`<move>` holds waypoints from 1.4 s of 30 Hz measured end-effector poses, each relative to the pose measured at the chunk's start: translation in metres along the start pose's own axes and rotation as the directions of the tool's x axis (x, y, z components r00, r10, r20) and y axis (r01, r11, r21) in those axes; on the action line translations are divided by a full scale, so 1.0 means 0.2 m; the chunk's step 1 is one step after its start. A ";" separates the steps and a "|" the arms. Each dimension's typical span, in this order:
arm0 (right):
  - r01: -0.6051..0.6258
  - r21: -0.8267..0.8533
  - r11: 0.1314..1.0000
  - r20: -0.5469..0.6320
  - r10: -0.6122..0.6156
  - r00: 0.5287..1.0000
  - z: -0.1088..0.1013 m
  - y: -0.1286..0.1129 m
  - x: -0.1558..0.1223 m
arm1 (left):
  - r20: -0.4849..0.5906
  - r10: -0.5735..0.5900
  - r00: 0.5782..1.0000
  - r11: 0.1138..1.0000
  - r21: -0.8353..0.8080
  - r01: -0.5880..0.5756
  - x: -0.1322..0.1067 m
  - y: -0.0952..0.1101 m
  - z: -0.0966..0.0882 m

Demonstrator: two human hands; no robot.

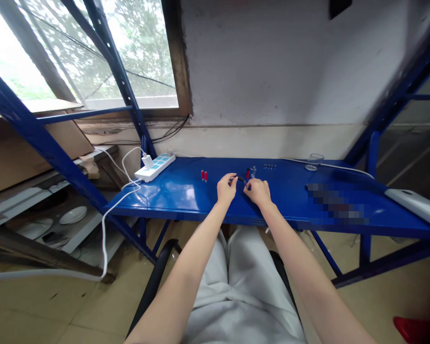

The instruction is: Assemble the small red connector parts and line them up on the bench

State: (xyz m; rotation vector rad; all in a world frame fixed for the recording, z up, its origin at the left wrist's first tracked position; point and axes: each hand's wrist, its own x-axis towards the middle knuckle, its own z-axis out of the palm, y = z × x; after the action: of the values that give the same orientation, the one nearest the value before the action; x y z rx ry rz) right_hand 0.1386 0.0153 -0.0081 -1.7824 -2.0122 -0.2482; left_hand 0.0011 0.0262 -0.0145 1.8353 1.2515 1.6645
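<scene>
Head view, centre of the frame: the left hand (pixel 226 187) is nearly closed, fingers curled in and thumb and forefinger pinched on the left end of a small dark piece (pixel 240 178). That piece sits just above the blue tabletop (pixel 186 193), between the two hands. The right hand (pixel 258 191) is curled the same way, its fingertips closed on the piece's right end; how firm that hold is is too small to tell. Both wrists rest at the near edge of the top. On the surface, from the left, lie a white power strip (pixel 155 166) with a white cable (pixel 103 224) dropping off the left edge, two little red parts (pixel 204 176) near the left hand, a red-and-blue cluster (pixel 250 172) just beyond the right hand, a row of tiny dark bits (pixel 270 166), a clear glass cup (pixel 314 161) by the wall, and a white flat object (pixel 415 203) at the far right. A window (pixel 93 48) fills the upper left, with cardboard (pixel 17 153) and plates (pixel 73 215) below it; a pale wall fills the upper right. Blue frame posts (pixel 122 81) slant at both sides. The tabletop on either side of the hands is bare blue metal.
</scene>
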 end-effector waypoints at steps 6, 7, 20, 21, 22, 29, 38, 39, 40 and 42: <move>-0.058 0.027 0.998 0.012 0.058 0.998 -0.01 0.00 0.00 | 0.105 0.146 0.984 0.985 0.081 -0.155 -0.03 0.04 0.00; -0.068 0.038 0.997 0.005 0.068 0.998 -0.01 0.00 0.00 | 0.139 0.175 0.975 0.977 0.101 -0.189 -0.04 0.05 0.00; -0.059 0.091 0.994 -0.135 0.071 0.988 0.02 0.04 0.00 | 0.307 0.214 0.927 0.927 0.236 -0.292 -0.05 0.05 0.00; -0.056 0.089 0.994 -0.134 0.068 0.989 0.01 0.04 0.00 | 0.320 0.213 0.923 0.924 0.242 -0.297 -0.05 0.05 0.00; -0.054 0.086 0.995 -0.133 0.065 0.989 0.01 0.05 -0.01 | 0.329 0.211 0.920 0.920 0.250 -0.301 -0.05 0.05 0.00; -0.042 0.093 0.995 -0.126 0.053 0.991 0.01 0.04 0.00 | 0.281 0.213 0.936 0.935 0.221 -0.279 -0.04 0.06 0.01; -0.031 0.117 0.993 -0.137 0.047 0.989 0.03 0.04 0.00 | 0.130 0.069 0.989 0.998 0.003 -0.070 -0.02 0.02 0.01; -0.035 0.119 0.992 -0.136 0.051 0.989 0.03 0.04 0.00 | 0.133 0.056 0.989 0.998 -0.012 -0.055 -0.01 0.01 0.01; -0.038 0.119 0.992 -0.135 0.054 0.989 0.03 0.04 0.00 | 0.139 0.046 0.989 0.999 -0.024 -0.043 -0.01 0.01 0.01; -0.037 0.116 0.993 -0.129 0.052 0.990 0.02 0.04 0.00 | 0.156 0.036 0.987 0.999 -0.032 -0.031 -0.01 0.00 0.02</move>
State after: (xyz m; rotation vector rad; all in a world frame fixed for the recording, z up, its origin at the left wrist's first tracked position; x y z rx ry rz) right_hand 0.1460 0.0179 -0.0132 -1.6937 -1.8545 -0.2269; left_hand 0.0042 0.0252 -0.0169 1.9375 1.1308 1.5137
